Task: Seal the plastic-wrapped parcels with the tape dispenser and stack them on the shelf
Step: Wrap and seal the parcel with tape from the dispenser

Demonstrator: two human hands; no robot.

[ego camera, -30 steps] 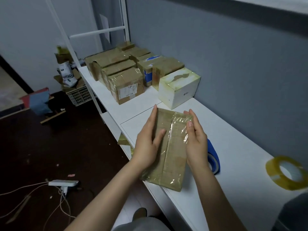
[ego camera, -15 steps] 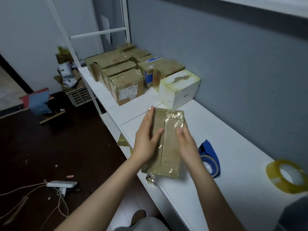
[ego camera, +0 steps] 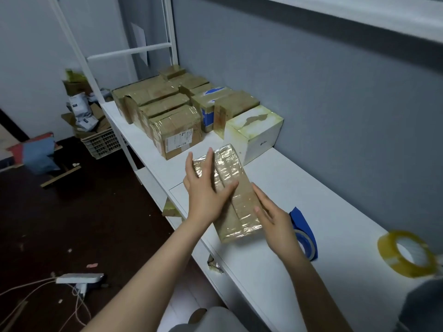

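- Grey wall (ego camera: 311,104): runs along the right side of the scene, behind the shelf.
- Dark floor (ego camera: 72,212): fills the left side, with scattered scraps and pale cables on it.
- White shelf (ego camera: 335,207): a long flat surface that runs from the near right to the far centre and carries all the parcels.
- Sealed parcels (ego camera: 167,109): brown cartons bound in glossy tape, packed side by side in rows at the far end of the shelf.
- White box (ego camera: 254,133): stands at the near right corner of that group, against the wall; its top bears yellowish tape.
- Plastic-wrapped parcel (ego camera: 227,164): a flat brown packet in clear film that lies on the shelf just near of the white box, with its long axis running near to far.
- Left hand (ego camera: 206,195): lies flat on the parcel's top, with fingers straight and spread and the thumb reaching across the centre seam.
- Right hand (ego camera: 275,224): fingers straight and together, laid against the parcel's near right edge.
- Plastic crate (ego camera: 100,142): sits on the floor at the far left, heaped with packaging.
- Tape roll (ego camera: 387,252): a yellowish clear ring on the shelf at the near right, well apart from the parcel.
- Tape dispenser (ego camera: 304,224): blue, on the shelf just right of the right hand, partly hidden by it.
- Power strip (ego camera: 79,277): white, on the floor at the near left.
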